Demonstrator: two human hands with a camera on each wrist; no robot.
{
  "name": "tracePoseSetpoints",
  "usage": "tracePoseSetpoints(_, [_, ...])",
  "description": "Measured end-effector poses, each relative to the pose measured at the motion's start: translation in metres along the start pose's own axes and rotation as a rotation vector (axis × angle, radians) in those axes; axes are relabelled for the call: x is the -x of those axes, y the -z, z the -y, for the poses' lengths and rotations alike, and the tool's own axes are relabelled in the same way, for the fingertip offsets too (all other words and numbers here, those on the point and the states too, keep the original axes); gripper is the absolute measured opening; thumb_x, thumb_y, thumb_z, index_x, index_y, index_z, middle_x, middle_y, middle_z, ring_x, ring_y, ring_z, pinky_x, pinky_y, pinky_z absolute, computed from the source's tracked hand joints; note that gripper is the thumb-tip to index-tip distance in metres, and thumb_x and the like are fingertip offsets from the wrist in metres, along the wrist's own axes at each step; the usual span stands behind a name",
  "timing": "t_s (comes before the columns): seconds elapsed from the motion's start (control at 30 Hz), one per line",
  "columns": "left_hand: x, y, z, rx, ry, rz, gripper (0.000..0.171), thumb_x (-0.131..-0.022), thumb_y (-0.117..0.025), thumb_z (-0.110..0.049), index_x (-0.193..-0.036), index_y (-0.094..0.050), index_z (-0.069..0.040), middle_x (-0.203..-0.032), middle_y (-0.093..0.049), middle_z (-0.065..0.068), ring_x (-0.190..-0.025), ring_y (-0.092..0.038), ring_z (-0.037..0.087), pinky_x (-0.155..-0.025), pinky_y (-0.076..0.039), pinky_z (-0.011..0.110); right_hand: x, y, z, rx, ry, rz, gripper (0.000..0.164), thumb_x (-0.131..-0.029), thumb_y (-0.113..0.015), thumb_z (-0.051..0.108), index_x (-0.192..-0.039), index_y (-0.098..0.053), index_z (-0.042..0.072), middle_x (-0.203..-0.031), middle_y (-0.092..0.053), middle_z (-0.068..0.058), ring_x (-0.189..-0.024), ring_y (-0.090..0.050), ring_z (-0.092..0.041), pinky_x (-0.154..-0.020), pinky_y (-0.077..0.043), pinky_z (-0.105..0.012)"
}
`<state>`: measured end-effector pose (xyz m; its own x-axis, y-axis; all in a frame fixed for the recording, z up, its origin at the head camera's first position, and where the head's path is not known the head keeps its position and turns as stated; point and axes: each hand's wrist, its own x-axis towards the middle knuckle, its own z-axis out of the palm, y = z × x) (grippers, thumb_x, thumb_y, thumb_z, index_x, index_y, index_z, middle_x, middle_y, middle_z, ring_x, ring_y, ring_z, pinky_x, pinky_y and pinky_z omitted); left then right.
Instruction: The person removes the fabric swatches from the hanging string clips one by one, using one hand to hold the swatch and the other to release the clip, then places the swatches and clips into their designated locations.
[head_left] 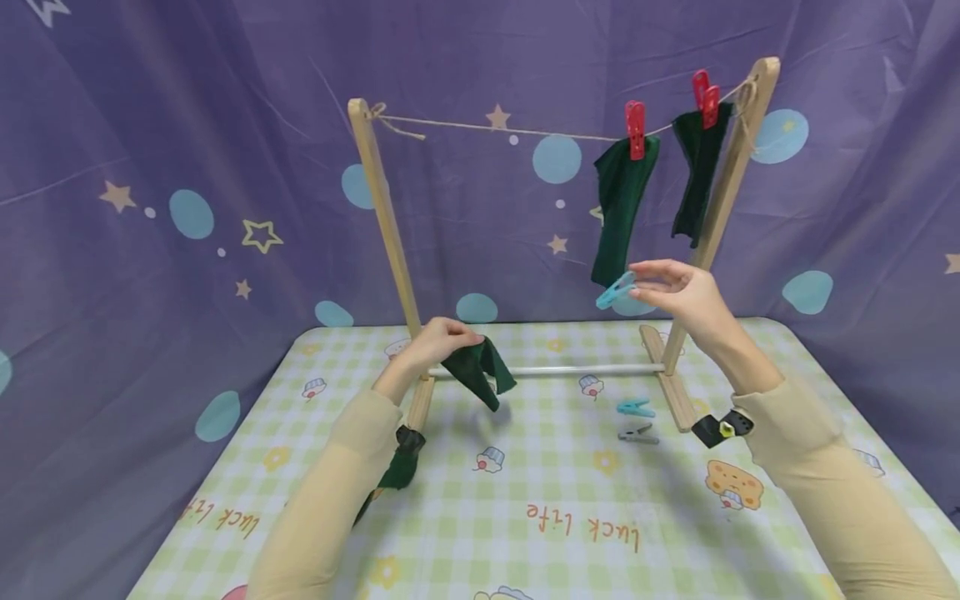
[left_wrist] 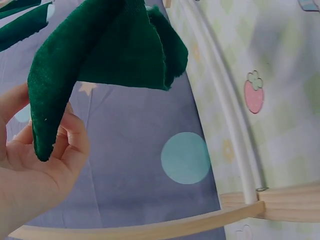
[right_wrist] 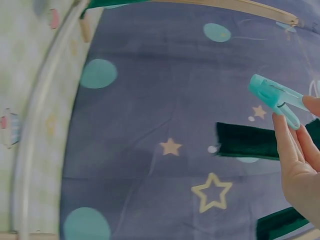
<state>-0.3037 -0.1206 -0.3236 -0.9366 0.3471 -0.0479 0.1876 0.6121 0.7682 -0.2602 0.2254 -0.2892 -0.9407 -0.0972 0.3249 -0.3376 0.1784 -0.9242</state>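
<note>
My left hand [head_left: 438, 343] pinches a small dark green cloth [head_left: 474, 371] by its upper edge; it hangs in folds over the table near the left post. In the left wrist view the cloth [left_wrist: 100, 50] droops past the thumb and curled fingers. Between thumb and fingers, my right hand [head_left: 686, 296] pinches a light blue clothespin [head_left: 617, 291], beside the lower end of a hanging green cloth [head_left: 624, 208]. The clothespin's [right_wrist: 272, 95] jaw end points away from that hand in the right wrist view. Red clothespins [head_left: 635, 131] fasten two green cloths to the string.
The string [head_left: 495, 127] runs between two wooden posts [head_left: 386, 217], joined low down by a white rod [head_left: 577, 370]. A blue clothespin [head_left: 635, 407] and a grey clothespin [head_left: 638, 435] lie on the checked tablecloth [head_left: 555, 475]. More green cloth [head_left: 401, 468] lies partly hidden by my left forearm.
</note>
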Motion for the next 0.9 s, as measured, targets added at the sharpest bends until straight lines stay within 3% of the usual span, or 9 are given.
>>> tracePoseSetpoints(0.1, [0.003,-0.001,0.007,-0.001,-0.009,-0.006,0.028,-0.084,-0.06,-0.027,-0.099,-0.067,-0.004,-0.107,-0.061,0.009,-0.1,-0.052,0.02,-0.086,-0.042,0.032,0.009,0.001,-0.01,0.049,-0.031,0.023,0.039,-0.08,-0.066,0.019,-0.116,-0.058,0.008,-0.103,-0.06,0.015,-0.089,-0.059,0.0,-0.078,-0.043,-0.014])
tracePoseSetpoints(0.33, [0.015,-0.003,0.019,0.049,-0.009,-0.023,0.028,-0.085,-0.059,-0.023,-0.097,-0.065,0.001,-0.105,-0.058,0.012,-0.097,-0.051,0.022,-0.081,-0.043,0.032,0.026,0.003,-0.028,0.05,-0.055,0.074,0.035,-0.081,-0.065,0.017,-0.114,-0.058,0.007,-0.097,-0.061,0.017,-0.087,-0.059,-0.001,-0.077,-0.042,-0.013])
tracePoseSetpoints(0.57, [0.024,-0.006,0.028,0.038,-0.008,-0.054,0.026,-0.084,-0.061,-0.023,-0.093,-0.067,0.0,-0.097,-0.061,0.009,-0.092,-0.052,0.02,-0.078,-0.043,0.03,0.04,0.008,-0.045,0.08,-0.09,0.108,0.036,-0.082,-0.065,0.02,-0.115,-0.057,0.007,-0.101,-0.061,0.017,-0.09,-0.058,0.001,-0.077,-0.044,-0.014])
tracePoseSetpoints(0.7, [0.031,-0.009,0.033,0.055,0.005,-0.046,0.024,-0.084,-0.061,-0.023,-0.093,-0.067,-0.002,-0.094,-0.064,0.008,-0.089,-0.053,0.018,-0.078,-0.043,0.03,0.049,0.011,-0.056,0.098,-0.097,0.131,0.04,-0.083,-0.064,0.02,-0.117,-0.054,0.002,-0.1,-0.061,0.017,-0.091,-0.058,0.001,-0.075,-0.045,-0.015])
tracePoseSetpoints(0.9, [0.038,-0.013,0.04,0.074,-0.015,-0.02,0.022,-0.085,-0.059,-0.019,-0.093,-0.066,0.0,-0.089,-0.065,0.007,-0.085,-0.054,0.015,-0.08,-0.043,0.031,0.063,0.013,-0.071,0.062,-0.116,0.156,0.035,-0.083,-0.062,0.016,-0.115,-0.056,0.005,-0.098,-0.062,0.016,-0.092,-0.058,0.001,-0.077,-0.044,-0.013])
